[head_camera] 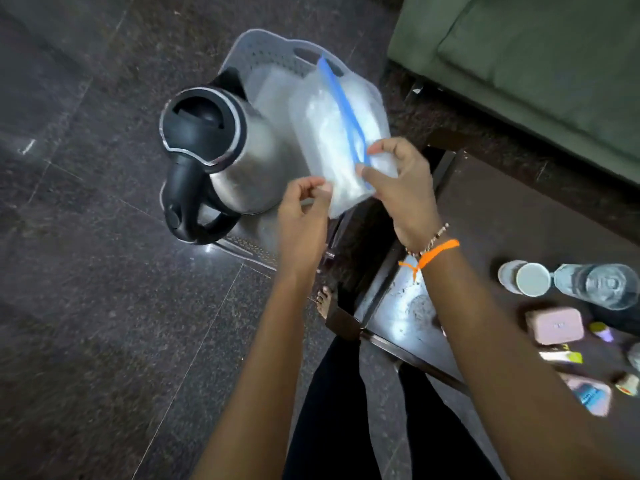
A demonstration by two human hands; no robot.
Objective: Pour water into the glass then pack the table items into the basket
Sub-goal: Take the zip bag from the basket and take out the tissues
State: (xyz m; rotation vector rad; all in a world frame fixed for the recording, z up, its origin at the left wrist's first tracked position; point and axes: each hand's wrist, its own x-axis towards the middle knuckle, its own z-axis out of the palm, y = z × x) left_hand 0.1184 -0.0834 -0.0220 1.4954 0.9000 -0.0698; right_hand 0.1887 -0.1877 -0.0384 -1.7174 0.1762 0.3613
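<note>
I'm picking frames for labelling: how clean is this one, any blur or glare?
Head view: motion blur smears the zip bag and the small items at the right edge; a bright glare patch whitens the table corner; wide-angle distortion bends the floor lines.

Dark table [485,209] bears glass [526,278], lying bottle [599,285], pink box [554,324]; basket [273,60] on floor [86,237].

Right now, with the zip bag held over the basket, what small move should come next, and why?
Probably lower the zip bag into the basket beside the kettle and let go. Both the left hand and right hand pinch its near edge above the basket, and free floor shows right of the kettle.
</note>
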